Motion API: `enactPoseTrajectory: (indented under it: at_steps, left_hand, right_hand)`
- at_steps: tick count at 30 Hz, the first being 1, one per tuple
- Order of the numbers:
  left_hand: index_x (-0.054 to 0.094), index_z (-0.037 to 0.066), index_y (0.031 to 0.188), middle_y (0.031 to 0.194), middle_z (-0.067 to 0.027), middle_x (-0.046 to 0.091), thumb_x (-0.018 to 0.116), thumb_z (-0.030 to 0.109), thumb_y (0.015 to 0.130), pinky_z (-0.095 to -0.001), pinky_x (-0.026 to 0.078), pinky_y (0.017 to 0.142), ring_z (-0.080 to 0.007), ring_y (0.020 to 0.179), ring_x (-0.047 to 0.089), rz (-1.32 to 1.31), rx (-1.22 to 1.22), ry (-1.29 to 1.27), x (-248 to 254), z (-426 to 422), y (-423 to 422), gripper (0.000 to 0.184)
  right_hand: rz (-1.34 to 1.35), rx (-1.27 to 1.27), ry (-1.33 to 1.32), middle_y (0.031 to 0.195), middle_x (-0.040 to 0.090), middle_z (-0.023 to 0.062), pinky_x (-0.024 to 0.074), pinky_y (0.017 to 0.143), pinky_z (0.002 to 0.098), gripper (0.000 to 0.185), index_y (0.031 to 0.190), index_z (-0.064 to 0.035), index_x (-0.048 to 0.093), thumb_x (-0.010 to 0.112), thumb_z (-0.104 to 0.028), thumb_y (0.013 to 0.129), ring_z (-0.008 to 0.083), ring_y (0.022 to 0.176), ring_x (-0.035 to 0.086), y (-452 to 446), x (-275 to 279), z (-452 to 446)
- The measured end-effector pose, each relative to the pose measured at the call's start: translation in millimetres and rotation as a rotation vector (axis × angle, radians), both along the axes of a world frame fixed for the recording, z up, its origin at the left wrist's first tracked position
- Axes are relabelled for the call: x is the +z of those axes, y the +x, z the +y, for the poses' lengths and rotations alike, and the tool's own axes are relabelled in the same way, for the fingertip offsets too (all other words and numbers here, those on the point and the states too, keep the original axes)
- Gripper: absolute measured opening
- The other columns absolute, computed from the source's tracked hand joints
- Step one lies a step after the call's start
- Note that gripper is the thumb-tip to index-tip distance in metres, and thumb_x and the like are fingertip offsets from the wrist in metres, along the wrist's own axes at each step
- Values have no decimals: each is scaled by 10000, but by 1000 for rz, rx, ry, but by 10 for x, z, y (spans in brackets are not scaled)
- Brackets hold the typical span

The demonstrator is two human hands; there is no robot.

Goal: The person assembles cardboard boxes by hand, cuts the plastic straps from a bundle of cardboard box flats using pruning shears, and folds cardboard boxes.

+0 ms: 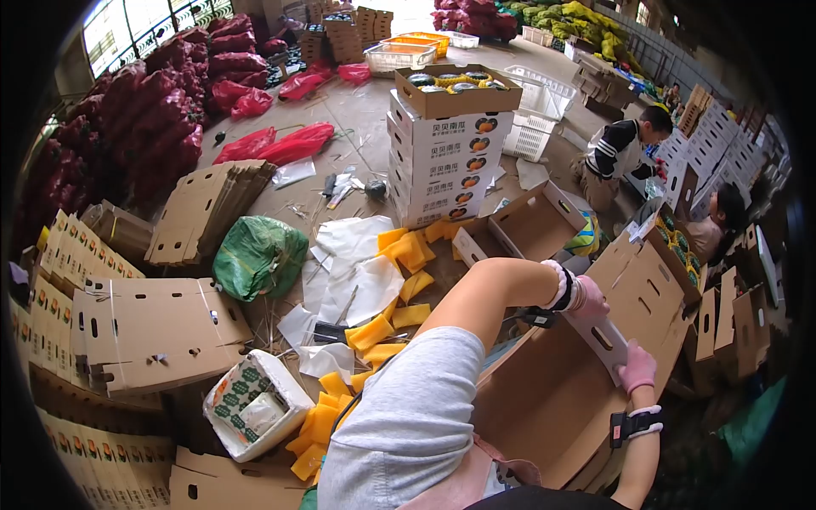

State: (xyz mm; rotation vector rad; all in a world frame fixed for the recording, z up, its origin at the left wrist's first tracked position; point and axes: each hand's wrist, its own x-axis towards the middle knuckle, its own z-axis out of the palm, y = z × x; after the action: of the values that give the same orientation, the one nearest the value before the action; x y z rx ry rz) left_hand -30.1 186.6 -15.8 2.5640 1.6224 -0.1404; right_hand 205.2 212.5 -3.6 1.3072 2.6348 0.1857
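My left hand point(592, 297), in a pink glove, grips the far corner of the end panel of a cardboard box point(531, 391). The near corner of that same panel is held by my right hand point(637, 367), also gloved in pink. Between the two hands the white end panel point(602, 344) stands up, with an oval handle slot in it. The box's brown inside faces me. Fingers of both hands are partly hidden behind the panel. Beyond it lies a flat brown cardboard sheet point(639, 285) with slots.
A stack of white printed cartons point(442, 161) stands ahead, topped by an open tray of dark round produce point(459, 85). Yellow foam pieces point(374, 331) litter the floor. Flattened cartons point(157, 327) lie left, near a white foam box point(293, 387). A person point(616, 149) crouches at right.
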Motion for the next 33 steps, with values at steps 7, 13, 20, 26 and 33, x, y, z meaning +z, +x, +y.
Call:
enactPoseTrajectory:
  at_steps: [7, 13, 20, 26, 33]
  left_hand:
    - [512, 157, 1117, 852, -121, 621, 562, 254, 790, -421, 508, 629, -321, 819, 632, 42, 86, 63, 60, -90, 39, 345]
    - [471, 179, 1228, 1108, -116, 520, 697, 531, 613, -457, 361, 874, -303, 1104, 448, -183, -196, 324, 390, -844, 80, 744]
    - [582, 45, 928, 809, -88, 643, 570, 649, 696, -393, 439, 775, -270, 844, 624, -98, -154, -238, 683, -1782, 251, 647]
    - [550, 133, 982, 856, -55, 608, 562, 169, 781, -363, 481, 634, -239, 780, 638, 65, 201, 261, 502, -1510, -322, 204]
    - [514, 118, 1003, 781, -125, 621, 535, 170, 827, -407, 496, 561, -330, 685, 614, -129, 547, 527, 396, -1328, -1515, 185]
  right_hand:
    - [88, 3, 109, 856, 627, 152, 507, 733, 408, 336, 931, -74, 535, 703, -169, 656, 335, 837, 624, 33, -119, 62]
    - [233, -161, -222, 833, 659, 162, 500, 737, 364, 263, 824, -42, 664, 731, -192, 619, 297, 814, 635, 643, -126, 353]
    - [752, -556, -226, 666, 619, 75, 479, 562, 293, 184, 862, -3, 636, 660, -93, 704, 150, 585, 581, 485, 363, 202]
    - [985, -143, -169, 934, 633, 110, 468, 770, 296, 316, 1088, 8, 558, 599, -109, 797, 175, 848, 610, 131, 541, 352]
    - [1539, 300, -454, 1068, 557, 70, 422, 865, 263, 328, 1163, 12, 462, 494, -214, 927, 128, 936, 543, -242, 1197, -218]
